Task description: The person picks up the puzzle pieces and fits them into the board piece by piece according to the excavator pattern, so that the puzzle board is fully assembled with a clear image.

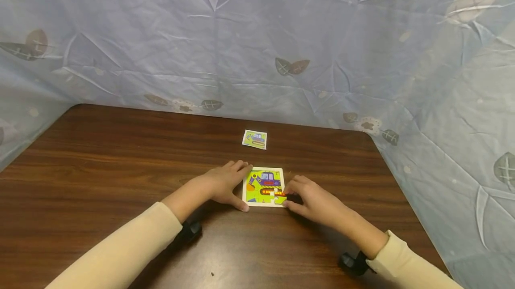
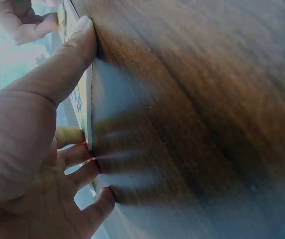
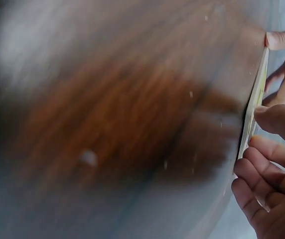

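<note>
1. A small square jigsaw puzzle board (image 1: 264, 186), white-edged and printed with a purple and yellow excavator on bright green, lies flat on a dark brown wooden table (image 1: 100, 168), a little right of the middle and close to the person.

2. The left hand (image 1: 224, 182) sits against the board's left edge. Its fingers are spread and nearly straight, with the thumb at the near corner and the fingertips at the far corner. It clamps nothing; it seems to brace the board so that it cannot slide.

3. In the left wrist view the thumb (image 2: 70, 59) and fingertips touch the thin edge of the board (image 2: 88, 107), which fits that bracing role.

4. The right hand (image 1: 314, 199) rests at the board's lower right corner. Its fingers are bent, and the tips press on or pinch a small puzzle piece (image 1: 279, 194) with orange markings, apparently seating it. Which of the two cannot be told.

5. The right wrist view shows these curled fingers (image 3: 262, 167) against the board's edge (image 3: 254, 107).

6. A small printed card (image 1: 255, 139) showing the same excavator lies further back, well apart from the board, likely as a reference picture.

7. Pale blue fabric with leaf prints (image 1: 257, 47) hangs behind and beside the table.
</note>
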`<state>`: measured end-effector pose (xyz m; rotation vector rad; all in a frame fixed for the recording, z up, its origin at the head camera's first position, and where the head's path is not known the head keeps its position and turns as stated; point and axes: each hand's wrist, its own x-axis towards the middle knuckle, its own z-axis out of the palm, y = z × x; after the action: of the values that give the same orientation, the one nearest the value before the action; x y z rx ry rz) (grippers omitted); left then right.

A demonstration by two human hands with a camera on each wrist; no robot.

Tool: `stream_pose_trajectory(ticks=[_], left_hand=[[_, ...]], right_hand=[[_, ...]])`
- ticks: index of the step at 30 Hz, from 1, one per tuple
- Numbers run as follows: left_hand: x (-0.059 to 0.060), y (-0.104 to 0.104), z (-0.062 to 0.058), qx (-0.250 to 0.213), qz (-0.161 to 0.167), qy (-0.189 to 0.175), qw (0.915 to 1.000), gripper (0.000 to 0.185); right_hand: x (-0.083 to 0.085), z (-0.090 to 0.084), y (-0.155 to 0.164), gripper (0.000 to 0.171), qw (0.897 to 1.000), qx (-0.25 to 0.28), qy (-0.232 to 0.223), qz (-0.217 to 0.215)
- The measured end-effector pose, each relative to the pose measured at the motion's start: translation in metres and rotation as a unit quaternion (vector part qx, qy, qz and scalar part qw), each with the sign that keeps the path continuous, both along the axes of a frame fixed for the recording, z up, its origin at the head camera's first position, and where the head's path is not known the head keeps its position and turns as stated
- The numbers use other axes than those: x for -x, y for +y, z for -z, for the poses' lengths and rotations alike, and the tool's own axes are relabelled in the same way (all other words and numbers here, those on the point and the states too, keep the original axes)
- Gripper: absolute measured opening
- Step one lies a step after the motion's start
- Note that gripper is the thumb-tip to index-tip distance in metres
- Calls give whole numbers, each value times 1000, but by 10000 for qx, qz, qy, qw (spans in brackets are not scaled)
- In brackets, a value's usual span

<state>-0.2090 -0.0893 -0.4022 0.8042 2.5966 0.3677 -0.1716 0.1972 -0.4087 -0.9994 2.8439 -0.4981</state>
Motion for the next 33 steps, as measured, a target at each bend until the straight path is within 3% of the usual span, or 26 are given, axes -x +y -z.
stream_pose_trajectory(ticks=[13,24,30,33], left_hand=[[-2,0,-3,-8,-13,-4,10000,113],[-2,1,-3,-16,0,-25,10000,113],[-2,0,-1,18,-34,-64,10000,113],[-2,-1,0,-7,-38,-81,10000,113]], right_hand=[[4,-6,-17,10,9998,-24,-217,-36],[5,-8,-19,10,9985,-53,-452,291],[2,-7,-21,23,9996,-148,-97,201],[2,-5,-20,28,9998,-144,-163,-4]])
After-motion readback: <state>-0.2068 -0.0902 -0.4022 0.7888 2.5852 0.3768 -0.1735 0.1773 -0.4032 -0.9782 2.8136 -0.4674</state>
